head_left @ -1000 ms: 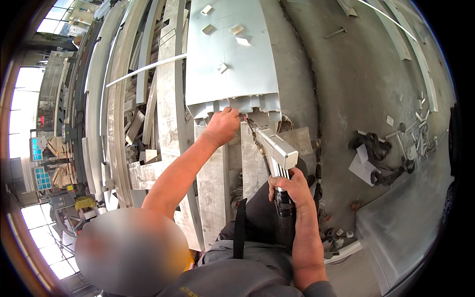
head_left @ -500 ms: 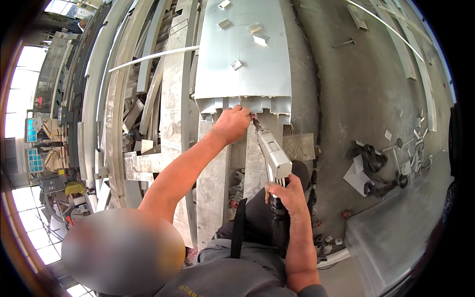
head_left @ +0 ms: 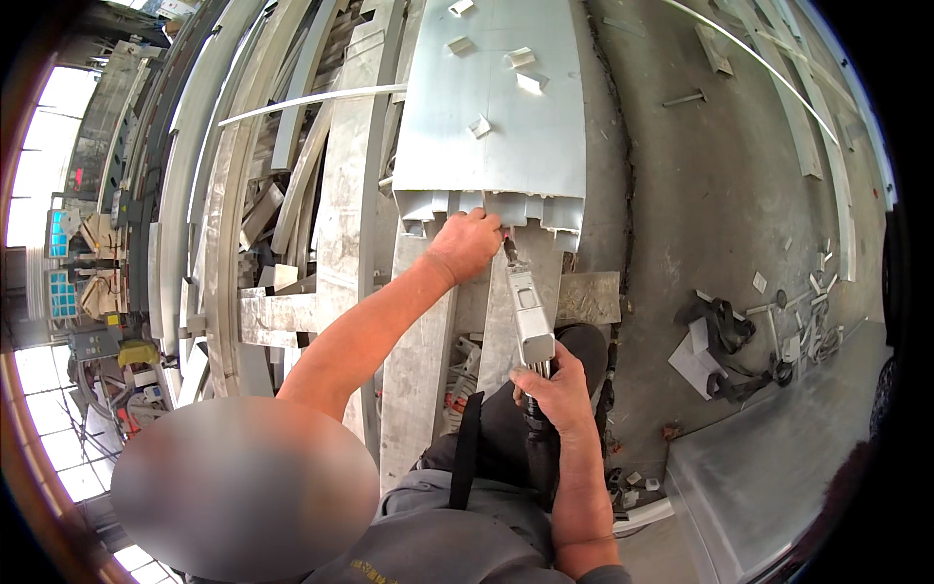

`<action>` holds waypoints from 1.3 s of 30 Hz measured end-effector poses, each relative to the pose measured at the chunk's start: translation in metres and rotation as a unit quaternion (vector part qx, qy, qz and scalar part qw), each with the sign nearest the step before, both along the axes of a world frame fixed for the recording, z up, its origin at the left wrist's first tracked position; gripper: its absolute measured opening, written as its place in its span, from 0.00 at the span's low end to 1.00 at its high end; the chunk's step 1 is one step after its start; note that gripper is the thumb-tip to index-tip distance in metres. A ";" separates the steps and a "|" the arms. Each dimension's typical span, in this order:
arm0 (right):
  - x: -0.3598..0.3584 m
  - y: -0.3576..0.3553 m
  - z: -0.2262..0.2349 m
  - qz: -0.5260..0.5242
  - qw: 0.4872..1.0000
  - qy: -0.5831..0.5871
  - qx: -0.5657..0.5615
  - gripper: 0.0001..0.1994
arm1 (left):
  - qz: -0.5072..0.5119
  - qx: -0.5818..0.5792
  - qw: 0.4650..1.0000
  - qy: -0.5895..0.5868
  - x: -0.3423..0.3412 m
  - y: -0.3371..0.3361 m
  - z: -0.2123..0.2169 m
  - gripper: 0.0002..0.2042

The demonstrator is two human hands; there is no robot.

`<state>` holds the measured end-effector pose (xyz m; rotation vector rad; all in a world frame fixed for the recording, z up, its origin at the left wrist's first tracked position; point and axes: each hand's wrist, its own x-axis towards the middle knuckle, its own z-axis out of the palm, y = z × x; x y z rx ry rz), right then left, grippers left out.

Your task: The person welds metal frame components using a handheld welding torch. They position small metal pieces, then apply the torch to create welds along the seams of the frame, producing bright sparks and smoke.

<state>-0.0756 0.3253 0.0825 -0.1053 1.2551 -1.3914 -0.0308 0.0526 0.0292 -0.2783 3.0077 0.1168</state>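
A wide silver-grey metal profile lies ahead of me, its ribbed, open end facing me. My left hand is at that end, its fingers bent closed by the ribs. Whatever they pinch is hidden from this side. In my right hand is a silver gun-like hand tool, gripped at its rear over my leg. The tool's narrow dark nose points forward, with a small red spot at its tip, close beside my left fingertips. I cannot tell whether the nose touches the profile.
Several small metal offcuts lie on the profile. Long metal bars are stacked to the left, with a thin white strip across them. On the floor at right are a black strap and scattered scraps. A flat grey sheet is at lower right.
The profile and its offcuts sit slightly further right in view. The tool has swung more upright, and my right hand has shifted slightly left and down. My left hand remains at the profile's end.
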 end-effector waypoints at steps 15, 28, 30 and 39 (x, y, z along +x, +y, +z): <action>-0.006 -0.003 -0.001 0.008 1.000 -0.005 -0.001 0.24 | -0.005 -0.010 1.000 -0.015 0.001 -0.001 -0.001 0.03; -0.011 -0.001 0.006 0.010 1.000 -0.006 0.002 0.19 | 0.001 0.039 0.994 0.102 0.007 -0.006 -0.021 0.10; -0.012 0.002 0.012 0.007 1.000 -0.015 0.017 0.16 | 0.004 0.079 0.975 0.207 0.010 -0.008 -0.026 0.15; -0.021 0.028 0.014 -0.043 0.995 -0.043 -0.084 0.21 | 0.013 0.003 0.999 0.043 0.009 -0.006 -0.014 0.04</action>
